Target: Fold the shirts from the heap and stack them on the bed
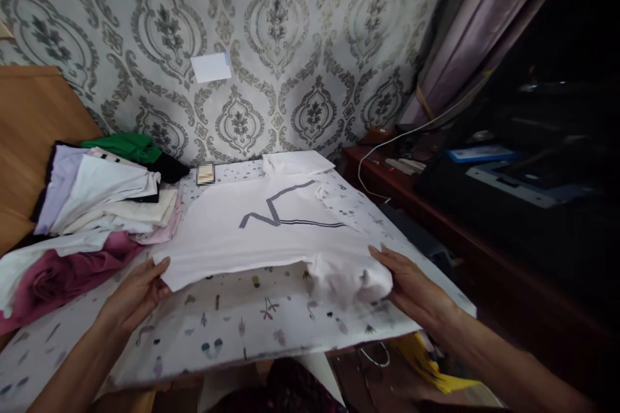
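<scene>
A white T-shirt (261, 226) with a thin dark zigzag stripe lies spread across the printed bedsheet (242, 329). My left hand (138, 293) grips its near left corner, fingers curled under the fabric. My right hand (411, 284) holds the bunched near right edge, fingers closed on the cloth. A folded white garment (296, 162) lies beyond the shirt, near the wall.
A heap of clothes (97, 206) in white, lilac, green and maroon sits at the left. A small card-like object (206, 173) lies near the wall. At the right stands a dark wooden shelf (411, 187) with a white cable and a printer (523, 181). Yellow paper (426, 361) lies below the bed edge.
</scene>
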A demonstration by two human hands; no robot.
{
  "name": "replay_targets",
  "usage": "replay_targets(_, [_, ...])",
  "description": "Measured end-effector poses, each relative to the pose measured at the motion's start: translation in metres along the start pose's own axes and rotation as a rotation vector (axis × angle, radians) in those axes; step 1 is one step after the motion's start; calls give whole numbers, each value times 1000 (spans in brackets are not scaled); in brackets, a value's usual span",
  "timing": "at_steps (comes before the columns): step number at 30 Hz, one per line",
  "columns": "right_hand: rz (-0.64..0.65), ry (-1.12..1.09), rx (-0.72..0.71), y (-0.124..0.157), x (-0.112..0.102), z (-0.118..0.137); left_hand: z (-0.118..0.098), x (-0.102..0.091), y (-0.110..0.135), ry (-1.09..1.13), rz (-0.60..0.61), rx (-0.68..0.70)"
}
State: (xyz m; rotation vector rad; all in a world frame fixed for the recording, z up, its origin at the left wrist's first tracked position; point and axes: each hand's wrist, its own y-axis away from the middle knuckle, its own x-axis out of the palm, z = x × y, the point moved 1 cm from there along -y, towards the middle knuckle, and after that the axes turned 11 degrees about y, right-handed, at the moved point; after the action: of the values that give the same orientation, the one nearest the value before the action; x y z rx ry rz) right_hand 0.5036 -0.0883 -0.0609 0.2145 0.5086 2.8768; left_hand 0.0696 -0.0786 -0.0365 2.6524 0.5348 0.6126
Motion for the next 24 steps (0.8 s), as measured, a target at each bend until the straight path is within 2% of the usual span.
replay_targets(4, [98,44,124,18,-7,-16,14,-22,4,-120,2,-88])
replay_targets(8, [238,300,205,29,-4,-33,32,-35,6,-303,90,-151])
replay_targets(11, [266,588,91,34,0,-39,39,-35,9,-440,103,-58])
replay_targets(14, [179,770,-145,41,1,-37,39,-32,13,-522,118,10])
replay_targets(16, [154,705,-194,49,0,-33,36,-32,17,-518,128,-21])
replay_targets(21, [217,282,43,75,-4,-35,32,-42,30,-471,95,-40])
replay_targets(24, [222,276,122,83,-12,-47,38,-46,39,-528,110,-31])
